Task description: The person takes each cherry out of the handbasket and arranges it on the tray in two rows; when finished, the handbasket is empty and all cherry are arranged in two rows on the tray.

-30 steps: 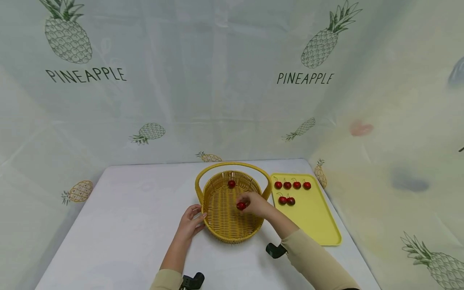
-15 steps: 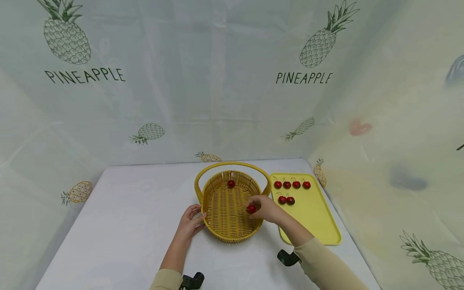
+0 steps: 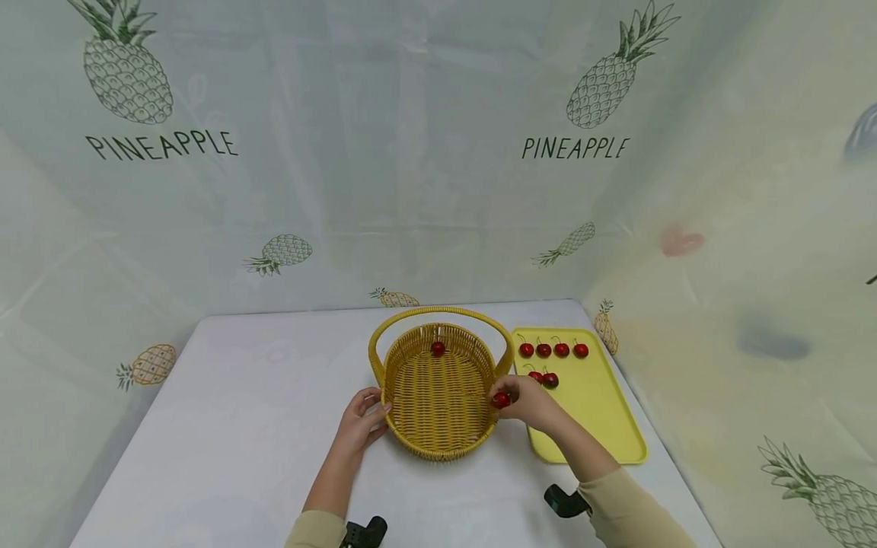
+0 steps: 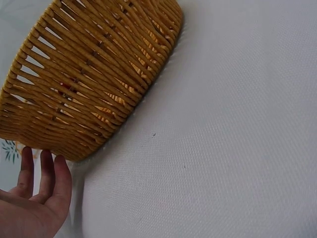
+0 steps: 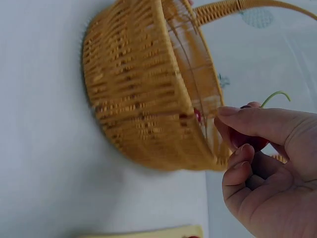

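A round woven yellow basket with an arched handle stands on the table. My left hand rests at its left rim; in the left wrist view, fairly straight fingers touch the outer wall, and the thumb is out of sight there. My right hand is at the basket's right rim and pinches a dark red cherry between thumb and fingers. The cherry's green stem sticks up in the right wrist view. Another cherry lies inside the basket near its back wall.
On the right lies a yellow tray with cherries in two rows, a back row and a shorter front row. The basket's handle arches over its back part. White cloth covers the table; a pineapple-print curtain hangs behind.
My right hand has carried the pinched cherry rightward from over the basket's inside to its right rim. My left hand and the basket have stayed in place.
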Available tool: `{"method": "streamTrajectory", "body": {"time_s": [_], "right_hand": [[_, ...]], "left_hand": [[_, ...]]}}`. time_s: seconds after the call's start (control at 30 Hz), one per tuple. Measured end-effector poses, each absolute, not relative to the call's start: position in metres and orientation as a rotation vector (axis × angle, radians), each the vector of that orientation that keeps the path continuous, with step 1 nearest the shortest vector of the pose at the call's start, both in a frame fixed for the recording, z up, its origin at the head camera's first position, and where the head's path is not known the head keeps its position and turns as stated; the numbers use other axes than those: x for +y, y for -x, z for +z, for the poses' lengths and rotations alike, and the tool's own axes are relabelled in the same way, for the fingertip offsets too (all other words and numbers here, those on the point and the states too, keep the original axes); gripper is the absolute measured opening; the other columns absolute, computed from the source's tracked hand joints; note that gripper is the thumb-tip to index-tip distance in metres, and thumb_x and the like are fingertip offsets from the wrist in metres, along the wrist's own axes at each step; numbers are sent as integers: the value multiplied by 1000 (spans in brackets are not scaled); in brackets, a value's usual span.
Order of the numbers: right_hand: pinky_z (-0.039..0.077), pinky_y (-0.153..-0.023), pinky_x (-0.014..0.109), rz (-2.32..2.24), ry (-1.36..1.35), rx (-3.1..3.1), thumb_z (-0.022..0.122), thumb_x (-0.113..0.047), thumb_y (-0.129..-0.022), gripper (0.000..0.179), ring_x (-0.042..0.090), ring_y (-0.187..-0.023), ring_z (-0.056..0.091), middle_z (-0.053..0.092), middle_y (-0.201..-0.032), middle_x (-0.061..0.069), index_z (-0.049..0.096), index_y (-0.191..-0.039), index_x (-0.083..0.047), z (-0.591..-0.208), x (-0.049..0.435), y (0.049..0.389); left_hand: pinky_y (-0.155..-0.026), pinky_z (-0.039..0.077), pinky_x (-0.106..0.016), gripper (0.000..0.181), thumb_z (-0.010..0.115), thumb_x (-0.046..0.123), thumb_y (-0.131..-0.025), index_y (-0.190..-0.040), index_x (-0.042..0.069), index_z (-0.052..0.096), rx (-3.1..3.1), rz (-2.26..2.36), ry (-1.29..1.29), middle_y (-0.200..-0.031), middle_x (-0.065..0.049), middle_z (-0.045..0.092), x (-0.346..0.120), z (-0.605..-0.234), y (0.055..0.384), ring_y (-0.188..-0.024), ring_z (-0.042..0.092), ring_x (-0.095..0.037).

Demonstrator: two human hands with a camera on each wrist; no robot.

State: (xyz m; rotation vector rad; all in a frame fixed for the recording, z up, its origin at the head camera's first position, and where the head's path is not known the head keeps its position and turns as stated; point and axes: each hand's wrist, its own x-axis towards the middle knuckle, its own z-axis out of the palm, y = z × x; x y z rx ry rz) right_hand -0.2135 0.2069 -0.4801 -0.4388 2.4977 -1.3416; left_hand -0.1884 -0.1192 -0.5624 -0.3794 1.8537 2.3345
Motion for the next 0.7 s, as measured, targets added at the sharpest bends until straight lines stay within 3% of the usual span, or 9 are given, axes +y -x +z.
{"method": "streamTrajectory", "body": {"time_s": [0.27,0.7], "right_hand": [[49,-62,32,-1311,306,2588,80,4,-74,24,20,-74,54,61,-94,4,70,-95,-4,-478,228,208],[48,-65,33,-1330,80,2654,78,4,-77,27,21,-75,55,62,-104,9,69,-101,-4,-485,261,207]], "left_hand": [[-79,51,-41,36,65,4,-93,-124,0,48,1866,2335,356,-137,-24,44,-119,-564,188,-104,59,-28],[-79,51,-40,38,65,3,-92,-126,-1,48,1864,2339,367,-136,-22,46,-120,-566,190,-102,60,-26]]}}
